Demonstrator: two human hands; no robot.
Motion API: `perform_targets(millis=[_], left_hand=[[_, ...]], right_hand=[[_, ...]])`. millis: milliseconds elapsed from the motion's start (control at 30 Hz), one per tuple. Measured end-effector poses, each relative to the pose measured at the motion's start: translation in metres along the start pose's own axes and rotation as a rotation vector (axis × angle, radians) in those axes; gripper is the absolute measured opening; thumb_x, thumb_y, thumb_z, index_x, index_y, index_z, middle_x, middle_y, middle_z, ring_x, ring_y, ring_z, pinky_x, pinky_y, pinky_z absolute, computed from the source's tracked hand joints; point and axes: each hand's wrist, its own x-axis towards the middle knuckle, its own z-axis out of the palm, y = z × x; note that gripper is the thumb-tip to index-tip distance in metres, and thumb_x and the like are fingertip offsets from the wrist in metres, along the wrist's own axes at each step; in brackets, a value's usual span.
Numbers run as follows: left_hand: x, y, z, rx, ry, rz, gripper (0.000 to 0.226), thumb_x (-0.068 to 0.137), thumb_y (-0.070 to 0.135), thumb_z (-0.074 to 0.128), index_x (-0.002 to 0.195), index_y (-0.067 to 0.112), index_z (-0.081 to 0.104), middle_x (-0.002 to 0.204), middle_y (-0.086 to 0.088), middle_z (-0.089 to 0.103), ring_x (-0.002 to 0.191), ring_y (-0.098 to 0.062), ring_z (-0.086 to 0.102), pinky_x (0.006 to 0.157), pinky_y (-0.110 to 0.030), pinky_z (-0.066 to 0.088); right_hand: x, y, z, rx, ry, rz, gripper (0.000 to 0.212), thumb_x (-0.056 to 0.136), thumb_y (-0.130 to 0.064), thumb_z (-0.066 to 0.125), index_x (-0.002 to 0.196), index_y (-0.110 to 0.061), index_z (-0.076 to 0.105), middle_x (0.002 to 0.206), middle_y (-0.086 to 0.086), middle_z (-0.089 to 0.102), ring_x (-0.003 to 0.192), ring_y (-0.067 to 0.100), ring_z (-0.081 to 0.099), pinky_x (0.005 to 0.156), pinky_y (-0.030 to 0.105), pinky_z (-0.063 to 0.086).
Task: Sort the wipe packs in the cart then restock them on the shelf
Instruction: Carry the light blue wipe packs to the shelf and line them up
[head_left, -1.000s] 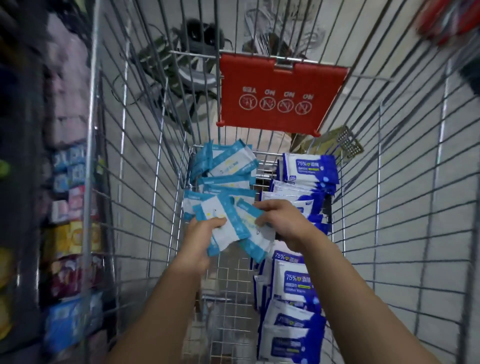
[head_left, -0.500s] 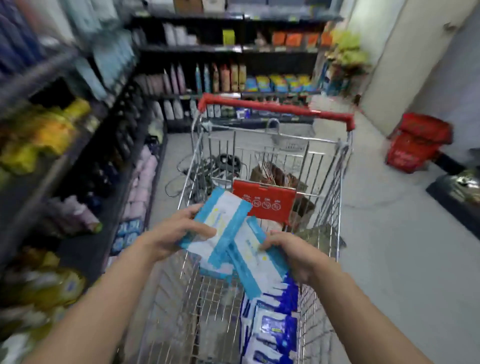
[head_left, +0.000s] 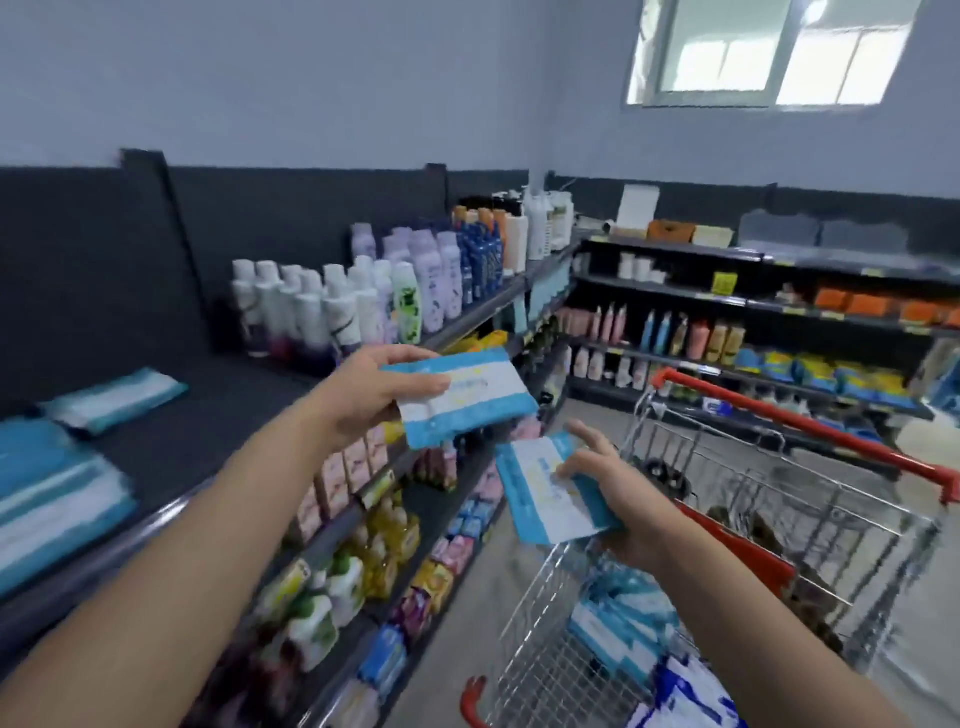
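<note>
- Change noted: both hands have come up out of the cart (head_left: 540, 665) and swung left toward the shelf (head_left: 208, 426). The left one now leads, higher and closer to it.
- Nearest: the remaining wipe packs (head_left: 618, 623) lie in the cart basket, light-blue ones beside darker blue ones at the frame's bottom edge.
- Right hand (head_left: 618, 493): grip clamped on a light-blue pack (head_left: 550, 493), fingers spread over its face, held above the cart's near corner.
- Left hand (head_left: 363, 395): grip clamped on a second pack (head_left: 462, 397) by its short end, held level just off the shelf edge.
- Handling (a judgement): soft film pouches, light and somewhat slick, liable to sag from a corner. Best taken across a short end or supported flat from beneath.
- Farther: matching shelved packs (head_left: 114, 397) lie on the top shelf, with bare decking between them and the bottles (head_left: 332, 306).
</note>
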Motion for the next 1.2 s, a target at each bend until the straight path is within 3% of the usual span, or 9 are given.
perform_targets(millis=[267,400,467,567,733,933,1033,1133,1200], left_hand=[[-0.061,-0.006,-0.164,0.184,0.227,-0.09,0.027,0.076,-0.006,0.07,0.098,0.009,0.066,0.087,-0.006,0.072,0.069,-0.01,0.068,0.063,-0.019,0.055],[-0.07,-0.026,-0.245,0.168,0.381,-0.177,0.028,0.08,-0.007,0.067,0.101,0.012,0.064,0.104,-0.011,0.067,0.087,-0.02,0.065,0.08,-0.035,0.053],[-0.073,-0.036,-0.277,0.184,0.479,-0.21,0.034,0.08,-0.003,0.07,0.108,0.014,0.063,0.109,-0.012,0.064,0.09,-0.016,0.063,0.072,-0.029,0.051],[-0.074,-0.048,-0.309,0.144,0.601,-0.243,0.03,0.082,-0.003,0.067,0.105,0.016,0.064,0.082,-0.001,0.068,0.066,-0.007,0.066,0.07,-0.029,0.05],[-0.06,-0.057,-0.343,0.294,0.654,-0.31,0.034,0.08,0.003,0.071,0.113,0.011,0.063,0.111,-0.008,0.066,0.101,-0.025,0.065,0.095,-0.039,0.049],[-0.02,-0.056,-0.365,0.51,0.664,-0.389,0.022,0.083,0.005,0.066,0.102,0.015,0.067,0.097,-0.005,0.068,0.079,-0.013,0.059,0.07,-0.022,0.045],[0.0,-0.061,-0.373,0.592,0.69,-0.45,0.025,0.082,0.007,0.068,0.105,0.015,0.065,0.095,-0.001,0.064,0.085,-0.015,0.057,0.078,-0.025,0.045],[0.012,-0.069,-0.383,0.53,0.714,-0.477,0.022,0.081,0.006,0.07,0.1,0.016,0.067,0.099,-0.004,0.068,0.089,-0.018,0.061,0.087,-0.031,0.048],[0.016,-0.073,-0.388,0.467,0.697,-0.466,0.023,0.079,0.008,0.073,0.098,0.02,0.068,0.105,-0.004,0.07,0.093,-0.017,0.064,0.092,-0.032,0.047]], right_hand=[[0.051,-0.026,0.155,-0.028,-0.179,0.013,0.034,0.085,-0.008,0.051,0.115,-0.021,0.057,0.111,0.012,0.057,0.079,0.024,0.061,0.051,0.029,0.053],[0.092,-0.02,0.222,0.134,-0.159,0.012,0.014,0.085,-0.009,0.066,0.089,-0.008,0.053,0.079,0.011,0.063,0.056,0.018,0.062,0.058,0.034,0.056],[0.113,-0.014,0.247,0.228,-0.151,0.035,0.021,0.082,-0.004,0.069,0.082,-0.008,0.048,0.069,0.009,0.063,0.053,0.015,0.063,0.053,0.026,0.055],[0.141,-0.007,0.277,0.248,-0.157,0.093,0.025,0.08,0.007,0.065,0.077,-0.008,0.046,0.096,0.023,0.064,0.079,0.027,0.067,0.054,0.025,0.058],[0.193,0.0,0.317,0.071,-0.308,0.101,0.047,0.079,0.013,0.059,0.116,-0.013,0.048,0.103,0.021,0.063,0.086,0.034,0.066,0.065,0.039,0.058],[0.267,-0.003,0.356,-0.385,-0.578,-0.016,0.026,0.072,0.008,0.062,0.093,-0.007,0.061,0.09,0.011,0.069,0.077,0.027,0.067,0.069,0.043,0.057],[0.31,-0.008,0.373,-0.497,-0.634,-0.114,0.015,0.074,-0.006,0.077,0.081,0.001,0.066,0.079,0.016,0.071,0.069,0.024,0.064,0.07,0.041,0.053],[0.345,-0.006,0.391,-0.659,-0.639,-0.308,0.031,0.065,-0.035,0.085,0.069,-0.009,0.068,0.059,-0.006,0.063,0.057,0.008,0.052,0.06,0.025,0.041],[0.36,-0.005,0.406,-0.623,-0.652,-0.387,0.035,0.061,-0.036,0.087,0.082,-0.014,0.07,0.072,-0.009,0.065,0.066,0.005,0.056,0.067,0.022,0.045]])
